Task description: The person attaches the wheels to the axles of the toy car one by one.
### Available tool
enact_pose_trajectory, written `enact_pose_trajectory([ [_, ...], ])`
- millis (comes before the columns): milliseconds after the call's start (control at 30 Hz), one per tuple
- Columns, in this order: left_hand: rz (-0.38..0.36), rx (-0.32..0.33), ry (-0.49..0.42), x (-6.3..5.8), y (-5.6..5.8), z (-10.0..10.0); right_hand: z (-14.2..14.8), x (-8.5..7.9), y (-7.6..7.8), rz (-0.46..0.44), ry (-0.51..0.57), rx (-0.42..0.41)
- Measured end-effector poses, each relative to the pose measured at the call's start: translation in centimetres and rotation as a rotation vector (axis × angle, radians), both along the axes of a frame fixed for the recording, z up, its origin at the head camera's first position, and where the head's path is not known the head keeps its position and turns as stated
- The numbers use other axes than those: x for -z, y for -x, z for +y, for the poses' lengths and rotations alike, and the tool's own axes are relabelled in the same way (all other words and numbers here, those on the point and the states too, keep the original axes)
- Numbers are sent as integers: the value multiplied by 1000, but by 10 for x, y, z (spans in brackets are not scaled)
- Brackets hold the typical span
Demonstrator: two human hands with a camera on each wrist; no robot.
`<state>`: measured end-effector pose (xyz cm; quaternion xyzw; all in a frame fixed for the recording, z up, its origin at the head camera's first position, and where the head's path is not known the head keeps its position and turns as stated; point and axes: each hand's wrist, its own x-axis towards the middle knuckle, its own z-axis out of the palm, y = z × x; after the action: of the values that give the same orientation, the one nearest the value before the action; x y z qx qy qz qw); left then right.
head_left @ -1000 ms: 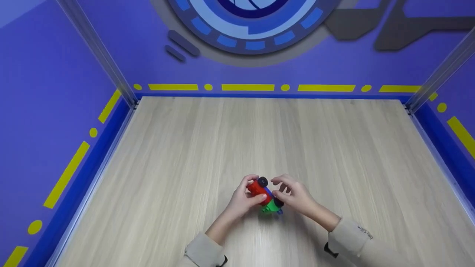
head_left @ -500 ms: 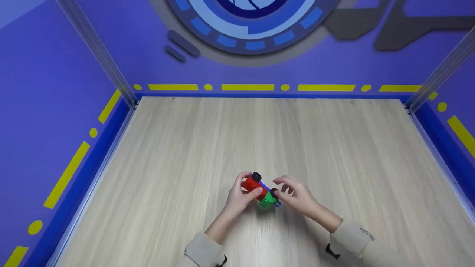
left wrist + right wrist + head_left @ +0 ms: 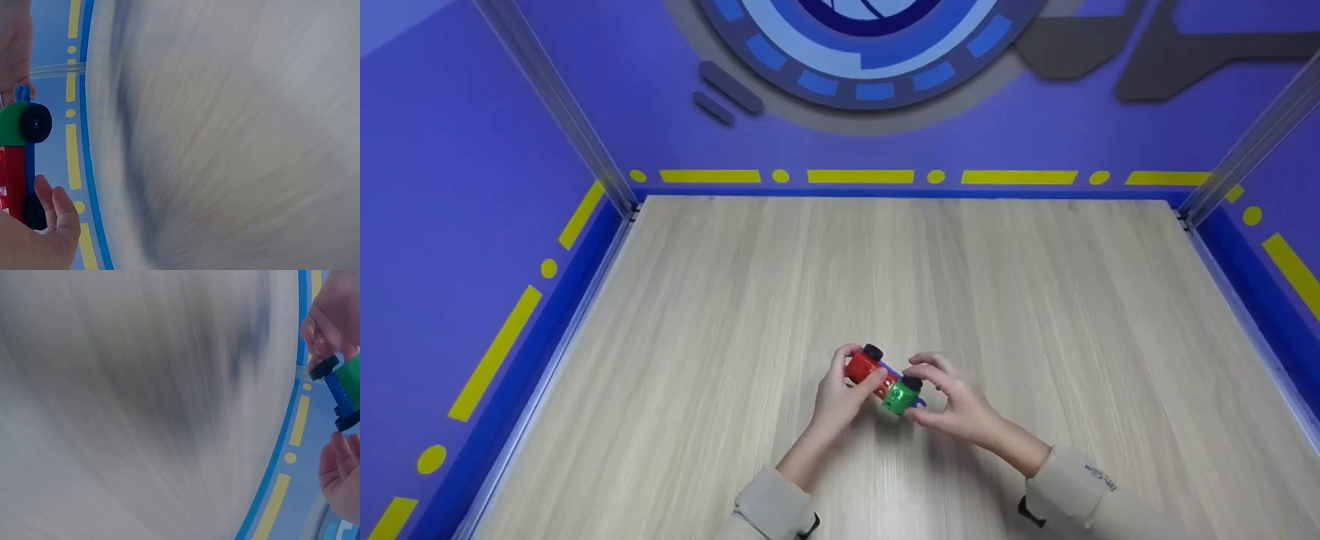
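A small toy car (image 3: 864, 366) has a red body, a green block (image 3: 898, 399) at one end, black wheels and a blue base. My left hand (image 3: 840, 397) grips the red part, thumb lying across its side. In the left wrist view the wheels (image 3: 36, 122) stand along the blue base, and a small blue hook (image 3: 22, 93) sticks out at the green end. My right hand (image 3: 960, 401) holds that end between thumb and index finger, the index at the black wheel. In the right wrist view, its fingertips (image 3: 338, 436) are right at a wheel. The car hangs tilted close over the table.
A pale wood-grain table (image 3: 780, 285) lies below both hands. Blue-purple walls (image 3: 607, 90) with yellow dashes enclose it at the back and sides, joined by metal corner posts (image 3: 559, 97).
The toy car has shifted slightly up and left and rolled to show more of its top. My right thumb has moved from the wheel to the lower side of the green end.
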<state>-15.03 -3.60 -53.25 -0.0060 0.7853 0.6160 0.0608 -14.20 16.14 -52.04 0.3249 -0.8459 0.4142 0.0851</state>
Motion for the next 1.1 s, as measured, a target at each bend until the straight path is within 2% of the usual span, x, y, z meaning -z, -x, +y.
enact_pose_trajectory([
  [167,16,-21,61,-1,0,1,-4,0,-2,58,-53,26],
  [433,7,-51,136,-2,-2,6,-10,3,-4,56,-124,88],
  [600,8,-52,161,-2,-3,9,-12,5,-4,117,-161,122],
  [800,19,-13,174,-2,-4,8,-9,5,-2,159,-105,121],
  [1000,58,56,122,1,-3,3,-3,5,1,186,-39,120],
  [1100,91,88,102,2,-3,1,0,3,3,172,-14,133],
])
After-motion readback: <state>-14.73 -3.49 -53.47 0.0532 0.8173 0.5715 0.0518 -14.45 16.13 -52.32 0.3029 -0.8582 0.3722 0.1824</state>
